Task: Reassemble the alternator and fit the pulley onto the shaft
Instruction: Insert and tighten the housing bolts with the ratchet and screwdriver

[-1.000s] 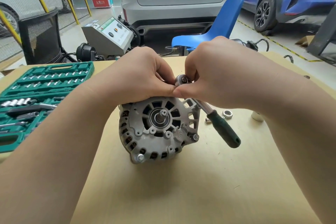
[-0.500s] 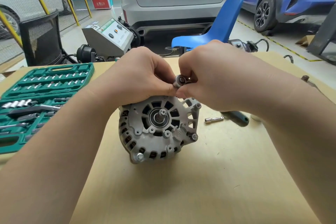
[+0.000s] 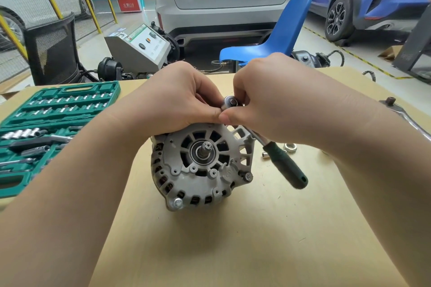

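While the wooden table (image 3: 233, 251) spreads beneath both forearms, the green socket set case (image 3: 53, 123) lies open to the left of the left hand, and the alternator (image 3: 200, 165) stands on the table directly under both hands, its bare shaft (image 3: 206, 147) facing the camera. The left hand (image 3: 172, 102) curls over the alternator's top, fingers gripping the housing, while the right hand (image 3: 268, 100) pinches the ratchet (image 3: 279, 161) at its head, the green handle slanting down below that hand, with a nut (image 3: 290, 147) and a small socket (image 3: 264, 154) just beneath the right wrist.
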Action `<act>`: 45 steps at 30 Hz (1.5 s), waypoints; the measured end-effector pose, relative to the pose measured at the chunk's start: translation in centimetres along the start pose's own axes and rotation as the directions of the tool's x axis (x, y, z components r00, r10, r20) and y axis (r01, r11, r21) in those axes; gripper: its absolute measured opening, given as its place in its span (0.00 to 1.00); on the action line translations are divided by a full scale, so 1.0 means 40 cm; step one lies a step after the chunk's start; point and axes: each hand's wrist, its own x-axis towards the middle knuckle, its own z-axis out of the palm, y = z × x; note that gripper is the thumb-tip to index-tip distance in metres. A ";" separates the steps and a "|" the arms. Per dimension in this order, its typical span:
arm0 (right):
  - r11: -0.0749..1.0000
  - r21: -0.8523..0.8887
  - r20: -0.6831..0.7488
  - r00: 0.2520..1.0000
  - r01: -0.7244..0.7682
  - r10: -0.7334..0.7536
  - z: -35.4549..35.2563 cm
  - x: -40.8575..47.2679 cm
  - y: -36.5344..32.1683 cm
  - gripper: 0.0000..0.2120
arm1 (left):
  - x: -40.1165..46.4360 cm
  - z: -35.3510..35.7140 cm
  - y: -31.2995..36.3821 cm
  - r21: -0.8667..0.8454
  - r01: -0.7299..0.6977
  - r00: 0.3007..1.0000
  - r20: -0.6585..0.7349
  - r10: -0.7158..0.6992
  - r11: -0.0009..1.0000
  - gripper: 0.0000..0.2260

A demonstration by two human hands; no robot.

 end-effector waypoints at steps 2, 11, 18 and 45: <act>1.000 -0.009 -0.017 1.000 0.020 -0.020 -0.002 -0.006 0.005 0.15 | 0.000 0.000 0.001 -0.003 -0.007 1.000 -0.003 0.007 1.000 0.05; 0.999 -0.048 -0.072 0.997 0.015 -0.018 0.005 0.002 0.013 0.14 | -0.001 0.001 0.000 0.032 -0.023 1.000 0.010 0.022 0.999 0.06; 0.993 0.105 -0.050 0.997 -0.046 0.051 0.030 0.022 0.011 0.21 | 0.014 0.006 -0.001 0.090 0.046 0.998 -0.056 -0.041 0.995 0.05; 0.941 0.234 -0.158 0.964 0.247 -0.213 0.053 -0.004 -0.056 0.10 | -0.133 -0.103 -0.168 -0.442 0.169 0.983 0.009 -0.184 0.881 0.13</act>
